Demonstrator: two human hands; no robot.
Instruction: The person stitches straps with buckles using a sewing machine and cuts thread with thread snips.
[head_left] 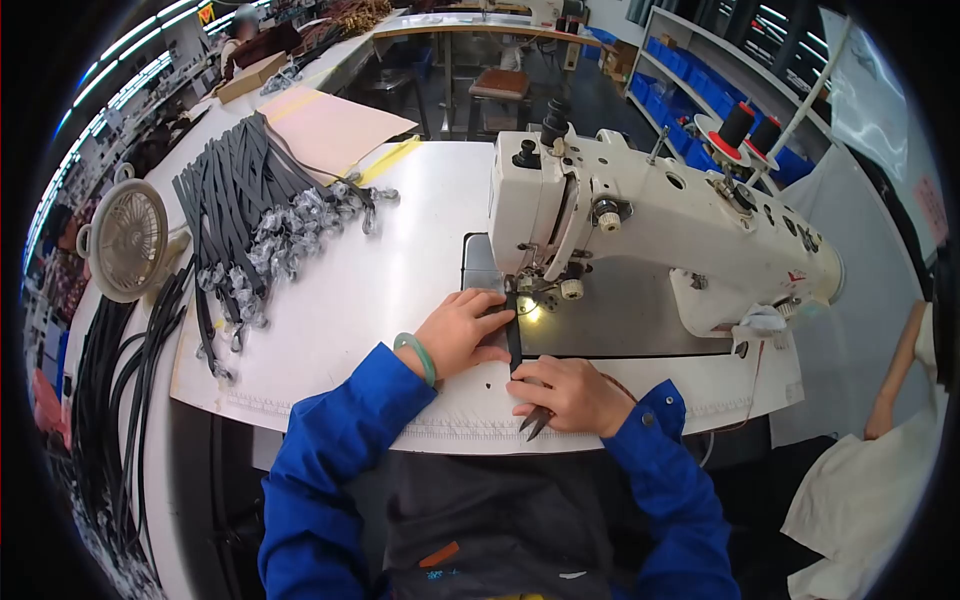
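A dark narrow strap (515, 340) runs from under the needle area of the white sewing machine (600, 210) toward the front edge of the white table (390, 290). My left hand (462, 335), with a green bangle (415, 358) at the wrist, has its fingers closed on the strap's upper part, close to the lit needle area. Farther down, my right hand (568, 397) pinches the strap's lower part. Dark pointed blades (536, 424) stick out beneath the right hand's fingers; the rest of that tool is hidden in the palm.
Grey straps (225, 190) with clear plastic-wrapped ends lie piled at the left, beside a pink sheet (325, 130). A round fan (128, 240) stands at the table's left edge, with black straps (95, 400) hanging below it. At the right, a person's arm (895, 370) shows.
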